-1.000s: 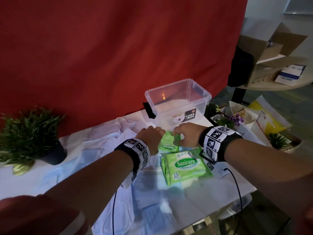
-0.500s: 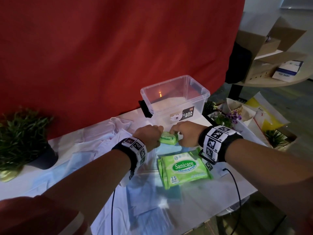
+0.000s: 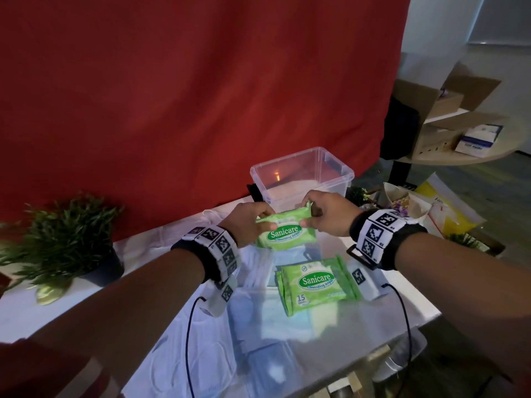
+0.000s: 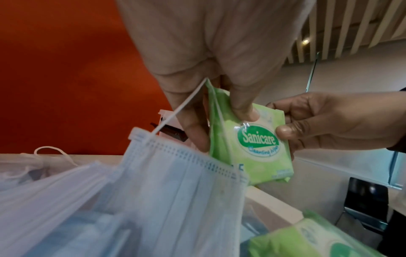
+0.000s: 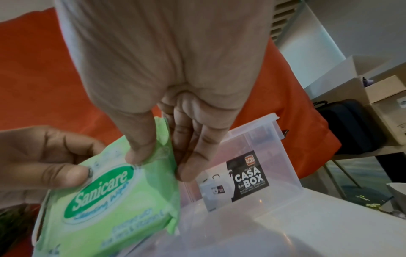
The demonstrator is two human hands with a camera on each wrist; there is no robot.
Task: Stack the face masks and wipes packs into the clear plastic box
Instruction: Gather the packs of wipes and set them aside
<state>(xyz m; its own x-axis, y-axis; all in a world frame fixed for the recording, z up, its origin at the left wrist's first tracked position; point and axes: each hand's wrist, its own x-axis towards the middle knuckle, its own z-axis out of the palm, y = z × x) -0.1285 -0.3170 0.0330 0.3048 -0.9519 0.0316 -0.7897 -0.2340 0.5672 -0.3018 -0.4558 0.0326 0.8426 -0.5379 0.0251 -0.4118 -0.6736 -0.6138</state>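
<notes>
Between both hands [image 3: 290,218] (pinched at each end) hangs a wipes pack [image 3: 284,229].

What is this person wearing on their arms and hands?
Both hands, left hand and right hand, are bare, without gloves. Each wrist carries a black band covered with white tiles printed with black square codes. A thin black cable hangs from each band. No sleeves cover the forearms.

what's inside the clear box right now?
Nothing visible in the box: bare floor through clear walls. The held wipes pack, gripped by left hand and right hand, covers its near corner.
</notes>
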